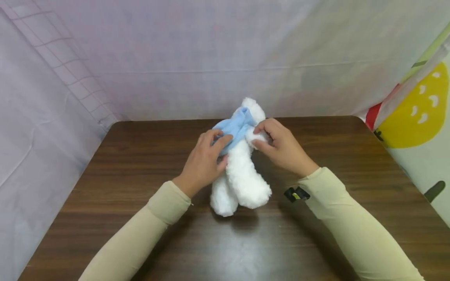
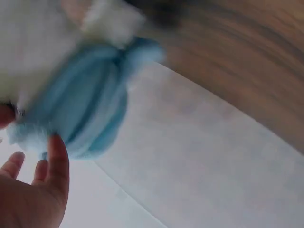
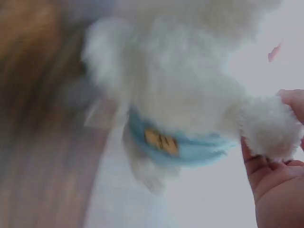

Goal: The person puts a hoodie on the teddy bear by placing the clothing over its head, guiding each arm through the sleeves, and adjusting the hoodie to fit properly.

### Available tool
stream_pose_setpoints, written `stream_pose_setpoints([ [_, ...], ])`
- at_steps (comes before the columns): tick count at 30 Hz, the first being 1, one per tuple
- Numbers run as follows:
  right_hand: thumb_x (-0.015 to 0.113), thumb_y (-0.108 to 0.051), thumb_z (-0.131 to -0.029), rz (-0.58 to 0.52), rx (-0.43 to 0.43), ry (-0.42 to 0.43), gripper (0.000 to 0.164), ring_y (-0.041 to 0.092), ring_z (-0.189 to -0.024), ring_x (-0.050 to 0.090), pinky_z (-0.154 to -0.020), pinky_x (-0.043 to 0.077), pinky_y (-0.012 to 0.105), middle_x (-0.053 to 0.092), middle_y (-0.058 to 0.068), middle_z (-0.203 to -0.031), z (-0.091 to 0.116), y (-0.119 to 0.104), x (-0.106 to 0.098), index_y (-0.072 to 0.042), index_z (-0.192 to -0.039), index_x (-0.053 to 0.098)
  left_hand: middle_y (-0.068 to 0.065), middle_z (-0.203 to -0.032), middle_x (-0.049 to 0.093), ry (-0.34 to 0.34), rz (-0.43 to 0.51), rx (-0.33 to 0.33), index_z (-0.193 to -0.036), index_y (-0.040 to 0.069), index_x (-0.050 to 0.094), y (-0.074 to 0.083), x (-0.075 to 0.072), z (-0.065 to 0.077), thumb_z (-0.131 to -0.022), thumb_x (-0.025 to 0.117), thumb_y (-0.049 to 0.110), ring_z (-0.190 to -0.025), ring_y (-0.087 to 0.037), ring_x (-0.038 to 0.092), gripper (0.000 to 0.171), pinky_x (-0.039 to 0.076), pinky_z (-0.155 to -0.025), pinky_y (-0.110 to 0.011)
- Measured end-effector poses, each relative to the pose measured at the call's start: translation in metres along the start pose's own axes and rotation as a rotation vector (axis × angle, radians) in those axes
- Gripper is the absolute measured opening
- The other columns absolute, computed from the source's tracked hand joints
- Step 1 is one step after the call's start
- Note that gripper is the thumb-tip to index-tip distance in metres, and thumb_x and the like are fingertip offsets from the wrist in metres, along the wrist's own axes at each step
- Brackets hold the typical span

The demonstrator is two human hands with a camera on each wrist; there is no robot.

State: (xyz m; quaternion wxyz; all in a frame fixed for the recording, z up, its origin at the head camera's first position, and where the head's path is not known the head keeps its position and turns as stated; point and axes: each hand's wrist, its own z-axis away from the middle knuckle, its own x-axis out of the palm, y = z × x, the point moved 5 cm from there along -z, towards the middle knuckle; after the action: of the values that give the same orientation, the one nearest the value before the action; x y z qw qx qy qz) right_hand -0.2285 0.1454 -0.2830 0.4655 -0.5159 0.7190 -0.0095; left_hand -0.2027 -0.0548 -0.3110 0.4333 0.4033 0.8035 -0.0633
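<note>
A fluffy white plush toy (image 1: pixel 247 177) wearing a light blue cloth garment (image 1: pixel 233 127) is held over the table, its two legs hanging toward me. My left hand (image 1: pixel 205 160) grips the toy's side at the blue cloth, thumb and fingers bent around it. With thumb and fingertips, my right hand (image 1: pixel 283 146) pinches one of the toy's short white limbs (image 3: pixel 270 128). A small orange-brown patch (image 3: pixel 161 141) with dark marks shows on the cloth in the right wrist view. The toy's head is hard to make out, and both wrist views are blurred.
The dark wooden table (image 1: pixel 133 164) ends at a pale curtain (image 1: pixel 175 58) behind the toy. At the right hangs a cloth with a yellow print (image 1: pixel 416 113). A black strap piece (image 1: pixel 297 194) sits by my right sleeve.
</note>
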Motion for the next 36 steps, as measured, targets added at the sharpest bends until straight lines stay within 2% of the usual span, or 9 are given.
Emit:
stream_pose_setpoints([
  [3,0.072,-0.002,-0.090,0.007,-0.077,0.003,0.017,0.017,-0.094,0.053,-0.074,0.044,0.031,0.058,0.005,-0.108,-0.007,-0.014,-0.004,-0.007,-0.102,0.060,-0.016,-0.127,0.047,-0.069,0.070,-0.055,-0.138,0.005,0.054,-0.001,0.002,0.001,-0.088,0.072,0.012,-0.104,-0.026,0.054,0.054,0.050,-0.083,-0.037],
  [6,0.071,-0.005,-0.091,0.012,-0.098,-0.074,0.015,0.017,-0.098,0.055,-0.076,0.047,0.035,0.058,0.003,-0.111,-0.009,-0.017,0.005,-0.009,-0.103,0.062,-0.014,-0.123,0.050,-0.129,0.101,-0.120,-0.138,0.003,0.053,-0.004,0.006,0.006,-0.089,0.067,0.012,-0.091,-0.020,0.056,0.052,0.050,-0.075,-0.033],
  [11,0.062,-0.010,-0.099,-0.143,-0.005,-0.303,0.015,0.016,-0.106,0.058,-0.085,0.049,0.035,0.063,-0.001,-0.119,0.001,-0.005,0.037,-0.012,-0.112,0.069,-0.011,-0.112,0.057,-0.037,0.129,-0.178,-0.129,0.000,0.058,-0.015,0.005,0.012,-0.092,0.058,0.009,-0.087,-0.019,0.057,0.039,0.050,-0.073,-0.033],
  [13,0.057,-0.013,-0.101,-0.214,0.041,-0.346,0.019,0.014,-0.112,0.059,-0.089,0.049,0.035,0.065,-0.003,-0.122,0.005,-0.002,0.045,-0.013,-0.116,0.070,-0.011,-0.112,0.059,-0.014,0.152,-0.179,-0.128,-0.001,0.060,-0.018,0.003,0.011,-0.095,0.057,0.012,-0.092,-0.020,0.058,0.035,0.050,-0.078,-0.035],
  [18,0.058,-0.016,-0.102,-0.192,0.135,-0.211,0.017,0.015,-0.098,0.062,-0.081,0.051,0.037,0.068,-0.002,-0.112,0.007,0.007,0.043,-0.012,-0.113,0.070,-0.008,-0.118,0.054,-0.148,0.204,-0.229,-0.125,0.001,0.063,-0.022,0.004,0.011,-0.099,0.061,0.025,-0.100,-0.020,0.055,0.034,0.048,-0.086,-0.036],
  [21,0.056,-0.015,-0.102,-0.132,0.304,-0.153,0.020,0.021,-0.101,0.059,-0.084,0.049,0.043,0.064,0.007,-0.117,0.011,0.032,0.038,-0.006,-0.118,0.065,-0.008,-0.122,0.052,-0.226,0.234,-0.280,-0.126,0.002,0.062,-0.026,0.003,0.015,-0.098,0.064,0.025,-0.105,-0.020,0.054,0.037,0.048,-0.090,-0.037],
  [26,0.049,-0.022,-0.104,-0.145,0.564,-0.273,0.038,0.032,-0.124,0.051,-0.101,0.042,0.053,0.054,0.015,-0.137,0.029,0.073,0.046,-0.005,-0.138,0.051,-0.010,-0.132,0.050,-0.312,0.256,-0.326,-0.136,0.003,0.055,-0.033,0.000,0.021,-0.097,0.065,0.024,-0.117,-0.022,0.052,0.045,0.045,-0.098,-0.039],
  [32,0.040,-0.024,-0.106,-0.330,0.626,-0.254,0.037,0.026,-0.124,0.048,-0.101,0.040,0.046,0.051,0.010,-0.142,0.038,0.068,0.041,-0.010,-0.136,0.055,-0.013,-0.137,0.049,-0.353,0.266,-0.326,-0.138,0.000,0.054,-0.035,0.003,0.023,-0.096,0.065,0.021,-0.116,-0.024,0.054,0.047,0.048,-0.095,-0.037],
  [36,0.039,-0.017,-0.105,-0.331,0.624,-0.232,0.036,0.021,-0.096,0.056,-0.082,0.048,0.039,0.060,0.012,-0.122,0.036,0.061,0.022,-0.008,-0.131,0.061,-0.013,-0.138,0.048,-0.374,0.299,-0.325,-0.137,-0.001,0.054,-0.035,0.005,0.025,-0.096,0.066,0.019,-0.113,-0.022,0.056,0.047,0.052,-0.087,-0.032],
])
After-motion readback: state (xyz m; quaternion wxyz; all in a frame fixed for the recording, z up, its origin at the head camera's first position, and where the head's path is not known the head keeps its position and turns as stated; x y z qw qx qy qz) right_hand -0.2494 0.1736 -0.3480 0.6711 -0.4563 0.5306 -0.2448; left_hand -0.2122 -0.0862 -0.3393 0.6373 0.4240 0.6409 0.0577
